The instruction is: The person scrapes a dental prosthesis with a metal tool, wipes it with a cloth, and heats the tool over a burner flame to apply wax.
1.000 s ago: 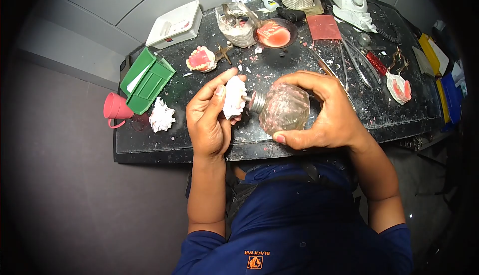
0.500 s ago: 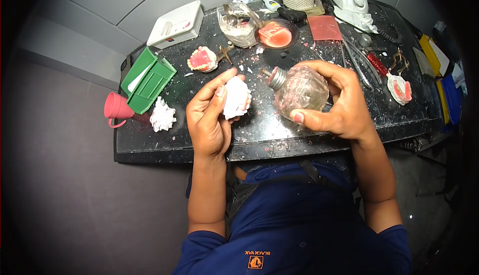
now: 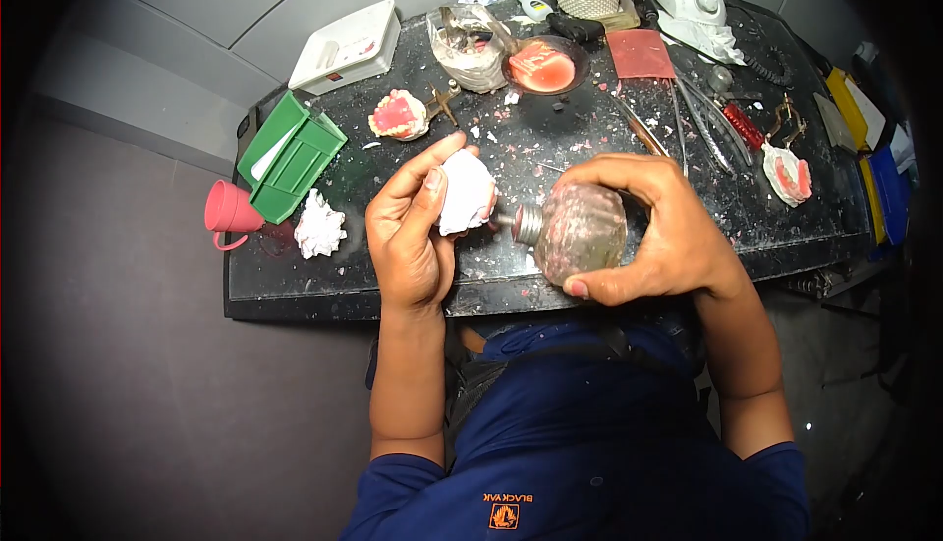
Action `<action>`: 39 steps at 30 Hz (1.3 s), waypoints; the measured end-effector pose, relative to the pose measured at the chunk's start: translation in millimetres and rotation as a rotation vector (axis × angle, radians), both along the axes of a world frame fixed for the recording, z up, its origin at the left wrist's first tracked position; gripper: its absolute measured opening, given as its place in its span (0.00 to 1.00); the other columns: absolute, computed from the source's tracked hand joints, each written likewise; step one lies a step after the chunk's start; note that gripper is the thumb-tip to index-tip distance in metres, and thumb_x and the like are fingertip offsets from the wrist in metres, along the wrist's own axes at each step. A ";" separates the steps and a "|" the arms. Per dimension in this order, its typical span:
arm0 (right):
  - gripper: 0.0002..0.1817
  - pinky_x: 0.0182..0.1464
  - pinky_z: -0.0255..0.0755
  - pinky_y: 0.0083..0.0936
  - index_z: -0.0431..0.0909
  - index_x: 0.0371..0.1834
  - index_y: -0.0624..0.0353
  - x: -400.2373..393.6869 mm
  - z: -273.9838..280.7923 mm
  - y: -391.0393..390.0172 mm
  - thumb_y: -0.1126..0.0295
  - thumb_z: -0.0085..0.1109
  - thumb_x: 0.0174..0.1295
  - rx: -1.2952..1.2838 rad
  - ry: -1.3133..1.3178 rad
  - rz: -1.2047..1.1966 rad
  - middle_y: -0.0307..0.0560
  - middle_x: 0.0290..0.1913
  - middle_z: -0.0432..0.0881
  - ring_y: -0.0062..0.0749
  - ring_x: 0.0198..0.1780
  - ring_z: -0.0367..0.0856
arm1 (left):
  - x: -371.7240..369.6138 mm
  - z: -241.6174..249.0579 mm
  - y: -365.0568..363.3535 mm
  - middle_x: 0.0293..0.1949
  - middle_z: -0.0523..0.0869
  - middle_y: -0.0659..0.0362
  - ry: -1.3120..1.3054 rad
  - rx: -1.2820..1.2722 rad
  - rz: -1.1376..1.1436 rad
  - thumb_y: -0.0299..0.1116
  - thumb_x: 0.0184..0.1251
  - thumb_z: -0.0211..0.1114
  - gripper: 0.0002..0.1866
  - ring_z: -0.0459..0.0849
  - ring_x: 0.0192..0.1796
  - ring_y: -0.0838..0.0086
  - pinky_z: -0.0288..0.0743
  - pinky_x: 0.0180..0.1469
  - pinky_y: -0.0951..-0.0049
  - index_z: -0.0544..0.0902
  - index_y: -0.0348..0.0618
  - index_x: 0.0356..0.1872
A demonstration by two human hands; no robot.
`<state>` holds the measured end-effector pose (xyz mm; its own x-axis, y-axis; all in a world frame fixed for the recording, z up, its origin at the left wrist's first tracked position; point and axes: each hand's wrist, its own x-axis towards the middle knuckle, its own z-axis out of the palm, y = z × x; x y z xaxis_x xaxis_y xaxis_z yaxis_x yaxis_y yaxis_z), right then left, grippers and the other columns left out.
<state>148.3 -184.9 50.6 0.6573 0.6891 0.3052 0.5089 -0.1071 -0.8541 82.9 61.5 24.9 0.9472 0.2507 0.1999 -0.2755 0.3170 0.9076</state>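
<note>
Clear bottle [image 3: 582, 234] — back near the white cast [image 3: 466, 193]

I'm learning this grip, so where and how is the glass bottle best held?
The glass bottle is probably best gripped around its wide, rounded body from the right, thumb on the near side, as the right hand has it. The metal neck points left toward the white piece in the left hand, so leave that end free.

hands [image 3: 408, 232] [image 3: 673, 242]: 2 | bottle [image 3: 584, 232]: 1 | held white piece [image 3: 465, 192]: 1 | pink-topped dental models [image 3: 398, 116] [image 3: 787, 176]: 2 | mug [image 3: 228, 206]: 1
</note>
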 end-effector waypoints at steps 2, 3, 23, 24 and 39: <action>0.39 0.59 0.76 0.29 0.84 0.51 0.71 0.6 0.5 1.9 0.57 0.85 0.36 0.054 0.064 -0.035 0.53 0.47 0.87 0.34 0.50 0.86 | 0.2 -1.5 0.8 0.55 0.86 0.39 -0.003 0.004 0.003 0.31 0.79 0.60 0.22 0.85 0.40 0.67 0.81 0.42 0.69 0.77 0.23 0.65; 0.38 0.60 0.76 0.28 0.83 0.51 0.72 0.9 0.8 3.4 0.57 0.85 0.37 0.108 0.127 -0.070 0.53 0.47 0.87 0.34 0.51 0.86 | 0.4 -1.8 1.0 0.55 0.86 0.39 -0.007 0.009 0.007 0.31 0.79 0.60 0.22 0.86 0.40 0.67 0.81 0.42 0.69 0.77 0.23 0.65; 0.30 0.45 0.78 0.22 0.86 0.45 0.69 0.8 -4.1 7.2 0.60 0.87 0.44 0.161 0.234 -0.184 0.44 0.38 0.89 0.20 0.40 0.84 | -0.7 0.0 -0.6 0.55 0.86 0.38 -0.021 0.013 0.007 0.31 0.80 0.59 0.22 0.86 0.40 0.65 0.81 0.43 0.66 0.77 0.23 0.65; 0.28 0.46 0.79 0.22 0.86 0.46 0.69 1.2 -3.6 6.8 0.62 0.86 0.46 0.197 0.268 -0.192 0.44 0.39 0.89 0.20 0.41 0.84 | -0.8 -0.3 0.1 0.55 0.86 0.37 -0.023 0.001 -0.002 0.31 0.79 0.59 0.22 0.86 0.40 0.66 0.81 0.43 0.67 0.76 0.22 0.65; 0.31 0.54 0.79 0.22 0.81 0.54 0.70 -0.9 -0.9 13.7 0.68 0.85 0.49 0.472 0.320 -0.119 0.44 0.45 0.88 0.21 0.46 0.85 | 2.9 -3.3 7.9 0.51 0.89 0.38 -0.045 -0.107 -0.134 0.29 0.81 0.52 0.20 0.80 0.25 0.77 0.70 0.23 0.80 0.78 0.24 0.63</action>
